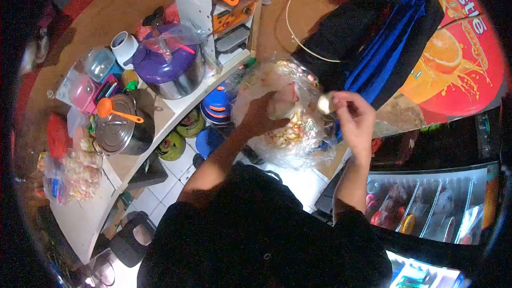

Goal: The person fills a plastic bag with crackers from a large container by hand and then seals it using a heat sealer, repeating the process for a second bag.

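A large clear plastic bag (pixel 312 152) bulges in front of me, with many small colourful wrapped pieces (pixel 290 134) showing inside. Over its left side reaches my left hand (pixel 261 117), thumb and fingers apart in a wide curve. Close to those fingertips, a whitish piece with red marks (pixel 288 95) shows through the plastic. At the bag's right edge my right hand (pixel 354 120) is closed in a pinch on a small shiny, pale rounded thing (pixel 324 104), too bright to name.
To the left, a white-edged counter (pixel 181 114) bears a steel pot with a purple lid (pixel 165 61), a glass-lidded pot (pixel 116 130) and an orange ladle (pixel 117 111). Green gas cylinders (pixel 172 146) stand below. Blue and black cloth (pixel 376 48) hangs at right, above a lit display case (pixel 426 202).
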### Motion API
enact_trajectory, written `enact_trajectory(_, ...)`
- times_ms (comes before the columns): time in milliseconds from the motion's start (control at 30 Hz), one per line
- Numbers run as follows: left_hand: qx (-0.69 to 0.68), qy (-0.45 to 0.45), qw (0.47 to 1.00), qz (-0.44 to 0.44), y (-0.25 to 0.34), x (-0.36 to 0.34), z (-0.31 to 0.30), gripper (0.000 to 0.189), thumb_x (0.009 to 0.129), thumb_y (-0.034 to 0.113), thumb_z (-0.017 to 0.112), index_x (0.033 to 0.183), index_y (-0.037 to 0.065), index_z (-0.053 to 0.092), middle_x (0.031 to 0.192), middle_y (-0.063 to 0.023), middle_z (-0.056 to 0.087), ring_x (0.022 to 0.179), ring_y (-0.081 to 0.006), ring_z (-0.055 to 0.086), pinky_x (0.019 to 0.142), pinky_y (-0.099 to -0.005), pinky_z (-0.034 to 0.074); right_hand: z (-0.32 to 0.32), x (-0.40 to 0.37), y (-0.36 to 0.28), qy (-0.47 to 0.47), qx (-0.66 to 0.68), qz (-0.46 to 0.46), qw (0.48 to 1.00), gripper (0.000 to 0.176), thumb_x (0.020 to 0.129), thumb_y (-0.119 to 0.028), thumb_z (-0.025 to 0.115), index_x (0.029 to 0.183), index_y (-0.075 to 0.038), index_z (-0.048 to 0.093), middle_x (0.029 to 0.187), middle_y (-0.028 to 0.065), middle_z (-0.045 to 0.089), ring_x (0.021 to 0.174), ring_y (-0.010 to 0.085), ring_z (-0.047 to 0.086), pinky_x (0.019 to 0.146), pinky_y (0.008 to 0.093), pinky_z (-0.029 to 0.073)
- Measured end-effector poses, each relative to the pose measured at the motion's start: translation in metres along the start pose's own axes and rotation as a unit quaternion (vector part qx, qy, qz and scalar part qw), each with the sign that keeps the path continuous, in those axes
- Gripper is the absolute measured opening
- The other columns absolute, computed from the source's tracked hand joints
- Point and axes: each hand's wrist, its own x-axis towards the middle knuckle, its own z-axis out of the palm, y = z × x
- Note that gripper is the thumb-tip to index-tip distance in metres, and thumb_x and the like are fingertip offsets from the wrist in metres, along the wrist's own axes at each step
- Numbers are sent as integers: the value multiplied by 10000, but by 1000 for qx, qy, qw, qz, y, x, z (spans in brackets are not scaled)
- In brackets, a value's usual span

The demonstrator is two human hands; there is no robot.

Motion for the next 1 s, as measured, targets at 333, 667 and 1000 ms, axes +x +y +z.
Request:
enact_trajectory(333,71,-34,997,-14,16,7,-12,779,599,332,847,1259,70,526,1177,-170,624,1065,-341,615,917,-413,493,20,-1,-18,-31,-39,-9,999,155,846,-123,679,947,-6,691,882,153,689,756,231,667,643,320,496)
enact_trajectory(667,-39,-129,991,15,-21,1,-22,828,588,356,856,1273,56,500,1244,-174,574,1185,-302,533,1028,-410,401,30,17,-51,-267,-139,-224,927,381,676,8,751,1047,3,662,1175,149,600,1011,308,621,828,336,516)
enact_trajectory(1000,-103,-60,990,-80,-4,-111,-154,746,579,302,899,1196,40,572,1097,-118,651,997,-195,587,895,-363,470,159,14,-103,-411,-39,-352,840,151,753,0,708,873,-42,627,874,90,658,745,197,627,657,289,507)
